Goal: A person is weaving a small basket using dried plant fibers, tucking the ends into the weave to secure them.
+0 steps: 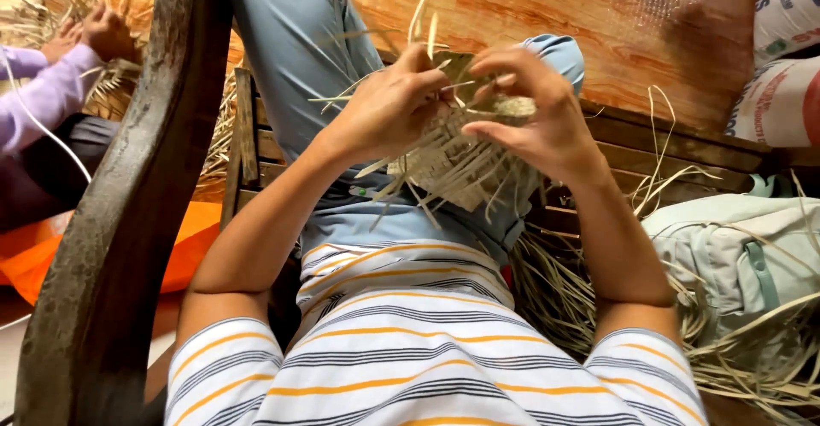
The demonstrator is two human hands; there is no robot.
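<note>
Striped white, orange and grey shirt sleeves are seen nearest, and beyond them the light, bendy, half-woven pale straw mat (pixel 453 157) over the lap is pinched at its top edge by the closed fingers of the left hand (pixel 389 106) and right hand (pixel 534 114).

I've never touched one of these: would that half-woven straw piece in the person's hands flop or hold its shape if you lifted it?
The woven piece probably bends easily, since both hands, left and right, curl around it. Its loose strip ends droop and splay, suggesting thin, springy material. It looks light: fingertips alone support it above the lap.
</note>
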